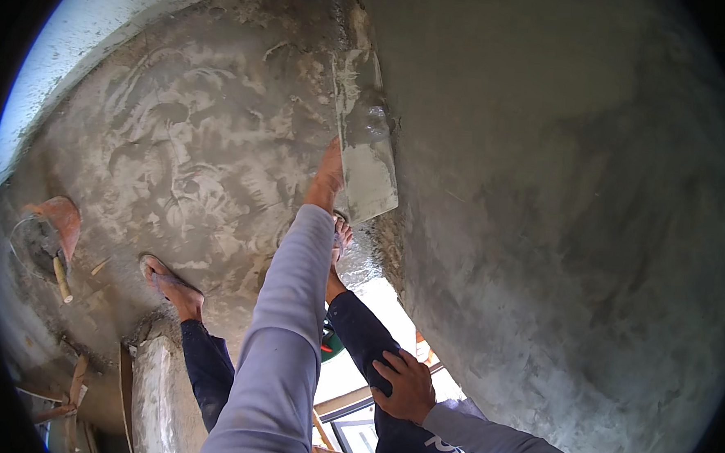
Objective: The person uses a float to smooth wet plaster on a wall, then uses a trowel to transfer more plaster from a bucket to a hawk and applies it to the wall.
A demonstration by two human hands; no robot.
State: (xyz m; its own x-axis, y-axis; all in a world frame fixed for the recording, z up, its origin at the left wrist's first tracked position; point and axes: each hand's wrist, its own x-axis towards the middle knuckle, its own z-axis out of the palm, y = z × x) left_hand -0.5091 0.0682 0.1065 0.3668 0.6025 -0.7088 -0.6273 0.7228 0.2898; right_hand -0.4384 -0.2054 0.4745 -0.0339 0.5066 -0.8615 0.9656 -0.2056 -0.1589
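My left hand [328, 177] reaches forward and grips the left edge of a long flat plastering board [371, 182]. Pale wet mortar smears the board's face, and its far end lies along the seam between the floor and the grey wall. The fingers are mostly hidden at the board's edge. My right hand [406, 386] rests on my dark trouser leg [365, 329] near the knee, fingers spread and holding nothing. Below the board, one sandalled foot [342, 235] shows partly behind my left forearm. My other sandalled foot [172, 286] stands farther left.
Rough, damp cement floor [195, 136] spreads ahead and to the left. A smooth plastered wall [559, 220] fills the right side. An orange-red container [61, 220] with a wooden-handled tool [62, 280] lies at left. Pieces of wood [75, 392] stand at lower left, beyond the floor's edge.
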